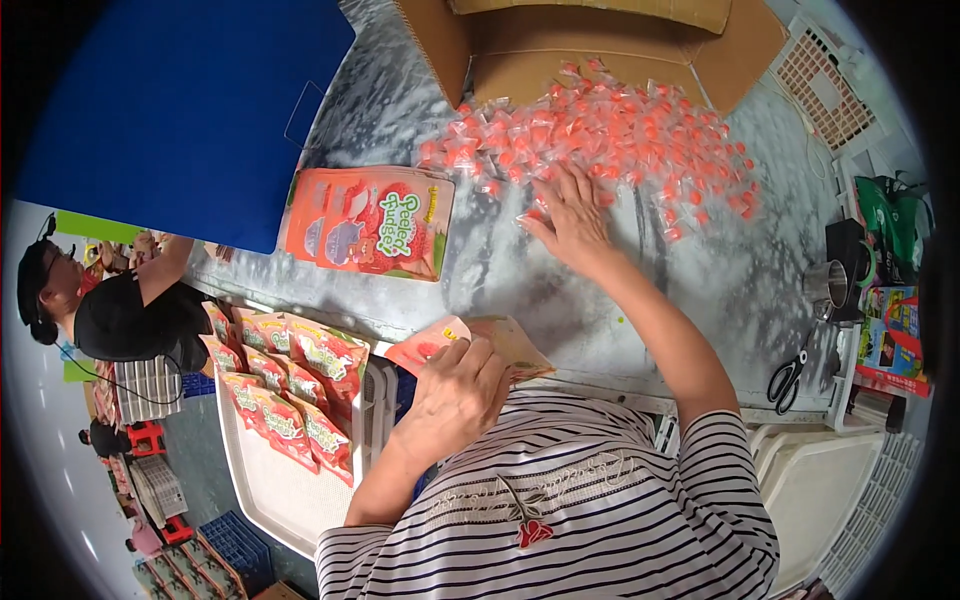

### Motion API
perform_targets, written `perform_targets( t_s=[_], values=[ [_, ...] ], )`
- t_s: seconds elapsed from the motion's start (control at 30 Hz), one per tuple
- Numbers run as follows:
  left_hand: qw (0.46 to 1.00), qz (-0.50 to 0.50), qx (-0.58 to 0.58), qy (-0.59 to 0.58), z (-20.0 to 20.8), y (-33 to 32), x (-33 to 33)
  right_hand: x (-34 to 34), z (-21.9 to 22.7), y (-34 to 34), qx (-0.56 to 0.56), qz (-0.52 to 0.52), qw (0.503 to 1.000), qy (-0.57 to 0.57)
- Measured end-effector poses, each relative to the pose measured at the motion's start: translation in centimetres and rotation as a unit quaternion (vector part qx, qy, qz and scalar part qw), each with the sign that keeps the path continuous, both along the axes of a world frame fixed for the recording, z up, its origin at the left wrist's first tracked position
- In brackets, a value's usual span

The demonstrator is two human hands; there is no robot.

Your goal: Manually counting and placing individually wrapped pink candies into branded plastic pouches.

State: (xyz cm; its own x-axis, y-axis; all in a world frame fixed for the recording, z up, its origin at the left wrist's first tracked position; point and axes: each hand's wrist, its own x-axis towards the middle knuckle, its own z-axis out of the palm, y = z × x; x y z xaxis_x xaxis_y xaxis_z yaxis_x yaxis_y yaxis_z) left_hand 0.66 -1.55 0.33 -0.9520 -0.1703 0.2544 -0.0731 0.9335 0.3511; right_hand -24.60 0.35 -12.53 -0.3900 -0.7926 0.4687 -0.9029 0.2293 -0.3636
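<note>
My left hand [458,392] is closed around the top of a red-and-pink candy pouch [510,346], held at the table's near edge in front of my striped shirt. Farther out, my right hand [577,228] reaches palm down to the near edge of a heap of candies [600,125], each red and in a clear wrapper. Its fingers are spread and touch a few of the candies; the fingertips are partly hidden among them. To the left of that hand lies a stack of flat pouches [370,222] with the same red-and-pink print.
A cardboard box [745,55] lies open behind the heap. A blue panel [190,110] stands at far left. Filled pouches [285,375] stand in a white tray [255,490]. Black scissors [788,380] and a metal cup [826,283] are at right. Another person [120,310] works beyond the panel.
</note>
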Motion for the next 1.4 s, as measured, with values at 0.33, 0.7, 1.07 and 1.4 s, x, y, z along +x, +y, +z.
perform_targets(
  t_s=[0.33,0.7,1.07,1.4],
  values=[
    [0.999,0.044,0.026,-0.018,-0.4,-0.6,0.6,3.8,-0.6,4.7,0.03,0.123,0.991,-0.034],
    [0.997,0.06,0.044,-0.008,-0.8,-0.8,0.7,1.3,0.7,7.5,-0.014,0.093,0.954,-0.284],
    [0.997,0.057,0.048,0.001,-1.0,-1.1,0.9,4.5,1.6,5.1,0.083,0.126,0.988,-0.022],
    [0.996,0.046,0.067,0.04,1.1,-2.2,-0.8,2.8,-0.9,8.5,0.007,0.139,0.99,0.029]
  ],
)
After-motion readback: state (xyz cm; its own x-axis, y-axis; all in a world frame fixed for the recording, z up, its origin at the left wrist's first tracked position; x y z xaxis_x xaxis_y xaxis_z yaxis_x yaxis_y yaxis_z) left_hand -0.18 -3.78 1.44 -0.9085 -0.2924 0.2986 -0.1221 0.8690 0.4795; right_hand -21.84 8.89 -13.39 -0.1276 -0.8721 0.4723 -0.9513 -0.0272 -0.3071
